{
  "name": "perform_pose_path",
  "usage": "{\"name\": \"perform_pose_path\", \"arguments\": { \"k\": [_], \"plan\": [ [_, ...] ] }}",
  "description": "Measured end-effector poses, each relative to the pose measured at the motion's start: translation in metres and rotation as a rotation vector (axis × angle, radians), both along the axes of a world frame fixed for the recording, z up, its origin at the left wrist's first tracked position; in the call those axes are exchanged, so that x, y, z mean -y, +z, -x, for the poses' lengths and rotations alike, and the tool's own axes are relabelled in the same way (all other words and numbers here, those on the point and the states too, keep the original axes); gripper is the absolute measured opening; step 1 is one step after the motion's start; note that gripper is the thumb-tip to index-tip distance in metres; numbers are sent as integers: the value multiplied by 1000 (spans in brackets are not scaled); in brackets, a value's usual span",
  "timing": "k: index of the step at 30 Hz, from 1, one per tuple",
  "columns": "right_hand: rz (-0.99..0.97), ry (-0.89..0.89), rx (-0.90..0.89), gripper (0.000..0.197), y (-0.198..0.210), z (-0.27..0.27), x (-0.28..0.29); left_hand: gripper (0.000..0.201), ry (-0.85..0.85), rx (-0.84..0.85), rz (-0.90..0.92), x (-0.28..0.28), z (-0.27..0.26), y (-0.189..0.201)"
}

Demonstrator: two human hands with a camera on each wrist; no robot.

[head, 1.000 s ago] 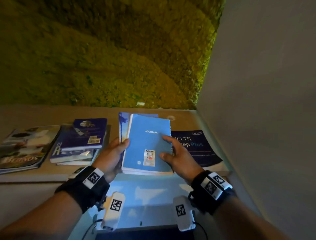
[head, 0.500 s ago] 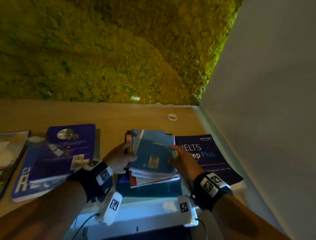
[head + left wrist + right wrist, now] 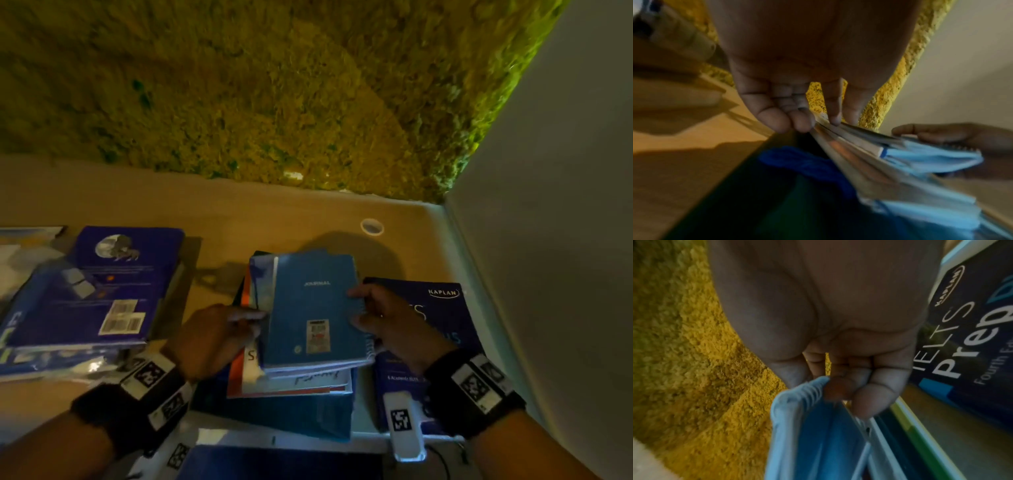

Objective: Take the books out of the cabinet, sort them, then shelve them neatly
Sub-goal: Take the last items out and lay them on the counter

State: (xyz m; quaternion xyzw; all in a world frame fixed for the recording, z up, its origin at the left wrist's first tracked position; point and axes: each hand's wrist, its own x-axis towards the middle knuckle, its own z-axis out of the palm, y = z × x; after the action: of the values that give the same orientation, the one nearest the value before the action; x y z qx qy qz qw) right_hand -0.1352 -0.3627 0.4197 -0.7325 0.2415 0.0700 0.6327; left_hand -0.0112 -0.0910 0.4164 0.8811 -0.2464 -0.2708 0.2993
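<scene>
A blue spiral-bound journal (image 3: pixel 313 308) tops a small stack of books (image 3: pixel 294 380) on the wooden tabletop (image 3: pixel 239 212). My left hand (image 3: pixel 219 332) pinches the stack's left edge (image 3: pixel 826 123) with curled fingers. My right hand (image 3: pixel 387 318) grips the journal's wire-bound right edge (image 3: pixel 813 386), thumb on the cover. The stack rests on a larger dark teal book (image 3: pixel 281 411). A dark blue Kaplan IELTS prep book (image 3: pixel 442 318) lies flat just right of the stack, partly under my right wrist.
A purple book with a moon picture (image 3: pixel 113 284) lies on a pile of blue books at the left. A mossy yellow-green wall (image 3: pixel 274 85) backs the table and a plain white wall (image 3: pixel 565 240) closes the right side. A white cable grommet (image 3: pixel 372 226) sits behind the stack.
The stack with the journal has come down from in front of me onto the dark teal book. Both hands stayed on its edges, and the view has tilted downward.
</scene>
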Motion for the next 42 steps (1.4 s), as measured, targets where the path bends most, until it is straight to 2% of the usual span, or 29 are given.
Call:
{"name": "perform_pose_path", "arguments": {
  "k": [1, 3, 4, 6, 9, 12, 14, 16, 18, 19, 22, 24, 25, 27, 30, 33, 38, 42],
  "plan": [
    [-6, -16, 13, 32, 1, 0, 6, 15, 14, 16, -36, 0, 0, 0],
    [-48, -98, 81, 34, 9, 1, 19, 39, 30, 19, -93, 1, 2, -3],
    [-57, -151, 120, 36, 17, 1, 25, 44, 27, 28, -132, 2, 5, -2],
    [-2, -152, 203, 36, 39, 0, 32, 38, 44, 61, -168, 4, 9, 0],
    [296, 65, 305, 34, 80, -5, 24, 15, 50, 129, -129, 9, 6, 1],
    [629, 325, 323, 38, 112, -19, -7, 25, 106, 123, -65, 17, -2, 1],
    [747, 548, 290, 47, 117, -29, -35, 31, 224, 11, 96, 18, -7, -3],
    [728, 724, 191, 59, 101, -33, -52, 38, 378, -199, 273, 19, -9, -4],
    [664, 624, 151, 59, 66, -34, -46, 43, 469, -382, 340, 17, -9, -3],
    [645, 516, 115, 58, 46, -31, -35, 41, 458, -396, 340, 16, -9, -4],
    [687, 283, 14, 47, -1, -17, -15, 4, 337, -291, 315, 11, -10, -15],
    [524, 194, -70, 28, -17, -11, -20, 19, 258, -276, 233, 10, -12, -23],
    [437, 175, -116, 30, -24, -10, -25, 20, 244, -263, 221, 11, -12, -25],
    [397, 101, -107, 51, -36, -8, -33, 21, 236, -279, 277, 14, -10, -23],
    [395, 25, -97, 60, -39, -12, -39, 25, 208, -252, 283, 19, -9, -20],
    [297, -21, -110, 53, -35, -10, -38, 30, 233, -267, 319, 24, -12, -14],
    [191, -112, -34, 40, -38, -2, -32, 37, 201, -244, 348, 29, -13, -10],
    [159, -200, -5, 30, -39, 3, -20, 47, 150, -134, 246, 38, -12, -7]
  ]
}}
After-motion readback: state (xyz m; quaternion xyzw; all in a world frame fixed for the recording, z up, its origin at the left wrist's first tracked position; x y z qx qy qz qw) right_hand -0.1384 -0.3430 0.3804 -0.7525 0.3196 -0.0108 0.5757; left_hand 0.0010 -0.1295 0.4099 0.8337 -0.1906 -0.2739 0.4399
